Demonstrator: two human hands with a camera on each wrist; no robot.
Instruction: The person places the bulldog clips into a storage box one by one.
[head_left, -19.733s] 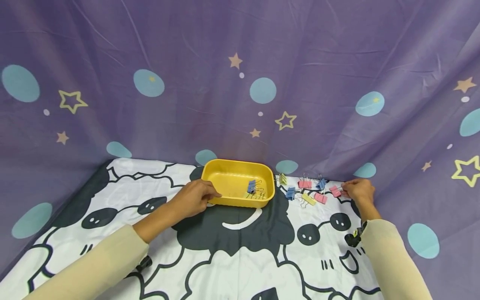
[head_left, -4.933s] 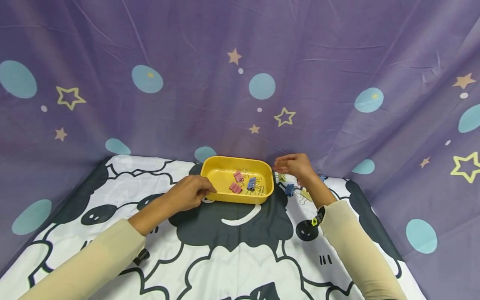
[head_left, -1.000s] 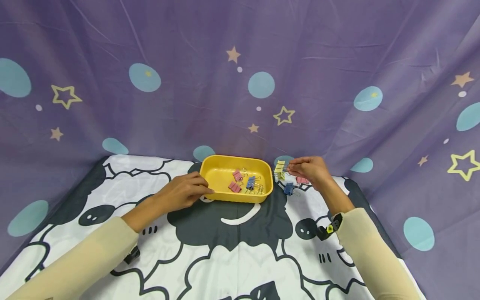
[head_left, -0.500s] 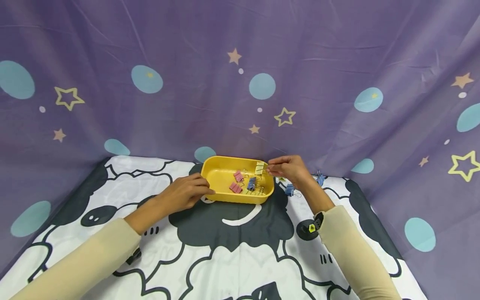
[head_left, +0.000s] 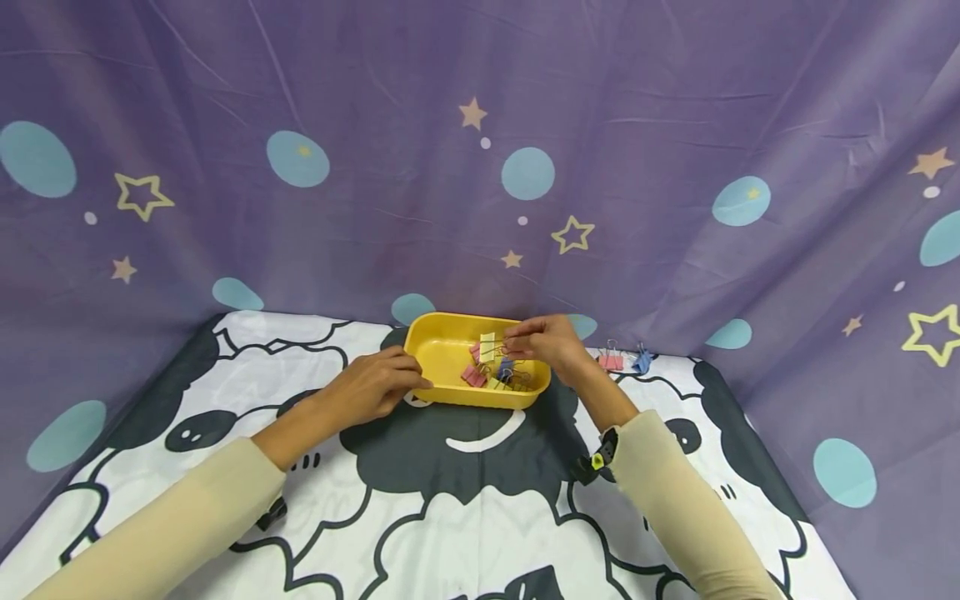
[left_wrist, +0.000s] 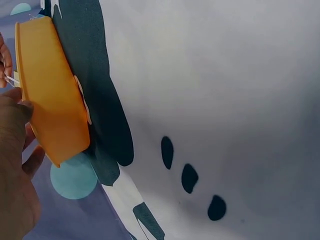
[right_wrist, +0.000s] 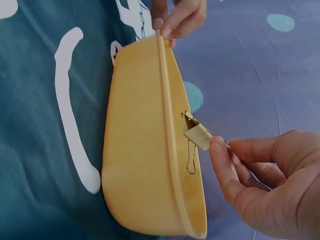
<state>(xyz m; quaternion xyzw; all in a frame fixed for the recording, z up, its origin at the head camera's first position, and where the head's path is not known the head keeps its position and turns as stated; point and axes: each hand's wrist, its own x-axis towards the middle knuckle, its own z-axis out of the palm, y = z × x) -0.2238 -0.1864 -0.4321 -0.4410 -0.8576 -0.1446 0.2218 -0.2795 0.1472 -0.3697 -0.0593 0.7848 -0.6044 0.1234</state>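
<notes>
My right hand [head_left: 551,342] pinches a yellow binder clip [head_left: 487,347] by one wire handle, above the inside of a yellow plastic tray [head_left: 438,397]. The right wrist view shows the clip [right_wrist: 198,136] between thumb and fingertips, its other handle hanging loose beside the tray's rim. My left hand [head_left: 375,383] grips the tray's near left rim, thumb and fingers on either side of the wall. Pink binder clips [head_left: 474,377], a blue binder clip [head_left: 506,367] and others with wire handles lie in the tray, partly hidden by the held clip and my right hand.
On the sheep-print cloth [head_left: 472,533], right of the tray, lie a pink binder clip [head_left: 611,362] and a blue binder clip [head_left: 642,362]. My right forearm covers part of the cloth there. A purple curtain [head_left: 390,167] with stars rises right behind the tray.
Over the last second my right hand has carried the yellow binder clip left, from above the cloth to over the tray. Compared with the oldest frame, pink clips now lie in the tray.
</notes>
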